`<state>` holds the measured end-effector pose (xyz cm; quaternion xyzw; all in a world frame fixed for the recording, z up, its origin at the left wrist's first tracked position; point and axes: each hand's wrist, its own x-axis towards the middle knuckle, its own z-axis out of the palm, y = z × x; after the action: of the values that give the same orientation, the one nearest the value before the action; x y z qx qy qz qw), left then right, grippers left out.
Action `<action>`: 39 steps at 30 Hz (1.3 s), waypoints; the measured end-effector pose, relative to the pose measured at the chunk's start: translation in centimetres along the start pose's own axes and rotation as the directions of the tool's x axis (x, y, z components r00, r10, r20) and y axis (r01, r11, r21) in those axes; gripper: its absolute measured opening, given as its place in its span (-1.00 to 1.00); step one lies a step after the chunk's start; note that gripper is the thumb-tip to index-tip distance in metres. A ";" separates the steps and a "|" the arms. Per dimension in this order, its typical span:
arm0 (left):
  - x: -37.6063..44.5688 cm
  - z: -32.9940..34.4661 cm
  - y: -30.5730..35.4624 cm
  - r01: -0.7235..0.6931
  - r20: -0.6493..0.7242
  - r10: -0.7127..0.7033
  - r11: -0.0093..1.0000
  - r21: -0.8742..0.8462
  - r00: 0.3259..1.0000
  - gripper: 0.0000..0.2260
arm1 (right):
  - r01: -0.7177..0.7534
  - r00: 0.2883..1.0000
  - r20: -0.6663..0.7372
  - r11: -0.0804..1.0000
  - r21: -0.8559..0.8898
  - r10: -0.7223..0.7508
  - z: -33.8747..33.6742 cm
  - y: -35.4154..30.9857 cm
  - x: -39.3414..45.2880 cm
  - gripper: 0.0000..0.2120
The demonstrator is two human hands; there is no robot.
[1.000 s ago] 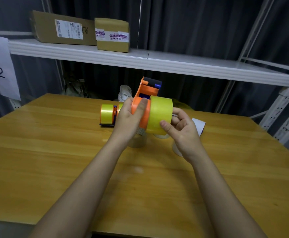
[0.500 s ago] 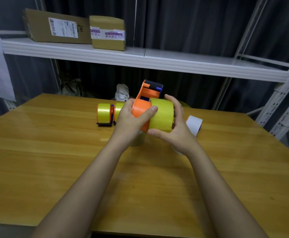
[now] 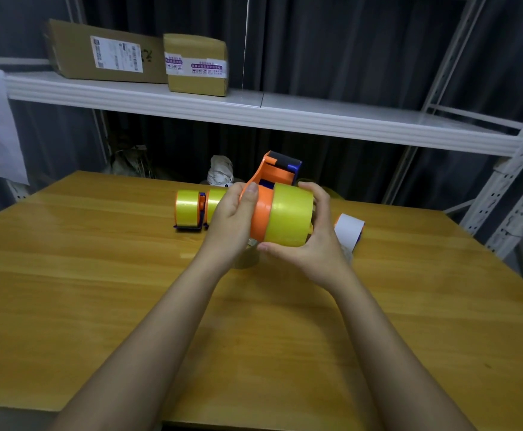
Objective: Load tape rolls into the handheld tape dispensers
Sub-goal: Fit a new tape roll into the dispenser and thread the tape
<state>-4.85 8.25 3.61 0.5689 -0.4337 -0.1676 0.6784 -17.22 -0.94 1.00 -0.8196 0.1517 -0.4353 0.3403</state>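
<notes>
Above the middle of the wooden table (image 3: 98, 306) I hold an orange tape dispenser (image 3: 277, 171) with a blue-and-black head. My left hand (image 3: 230, 219) grips its orange body from the left. A wide yellow tape roll (image 3: 289, 214) sits against the dispenser's right side, and my right hand (image 3: 313, 241) wraps around this roll from the right and below. Behind my left hand, a second orange dispenser with yellow tape rolls (image 3: 192, 208) lies on the table.
A clear tape roll (image 3: 247, 253) rests on the table under my hands. A white roll (image 3: 349, 228) lies to the right. Behind the table a white shelf (image 3: 285, 116) carries two cardboard boxes (image 3: 108, 54). Crumpled paper (image 3: 221, 169) sits at the table's far edge.
My right hand has shifted from pinching the roll's face to cupping it from the side, and the roll now sits closer against the dispenser. The view has moved slightly.
</notes>
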 end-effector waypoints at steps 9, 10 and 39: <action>-0.2 0.1 0.6 0.010 0.034 -0.011 0.999 0.035 0.999 -0.76 | 0.134 0.988 -0.060 0.983 -0.129 -0.142 0.1 0.2 -0.7 -0.10; -0.2 0.2 0.7 0.014 0.031 -0.015 0.999 0.031 0.999 -0.73 | 0.148 0.984 -0.073 0.977 -0.151 -0.160 0.1 0.2 -0.7 -0.11; -0.4 0.7 0.2 0.070 0.022 -0.068 0.995 -0.072 0.997 -0.78 | -0.070 0.998 -0.010 0.994 -0.083 0.069 0.7 -0.2 -0.8 -0.09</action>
<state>-5.70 8.14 3.59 0.5568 -0.4141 -0.2123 0.6881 -17.14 -0.12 0.38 -0.8257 0.1992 -0.4194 0.3204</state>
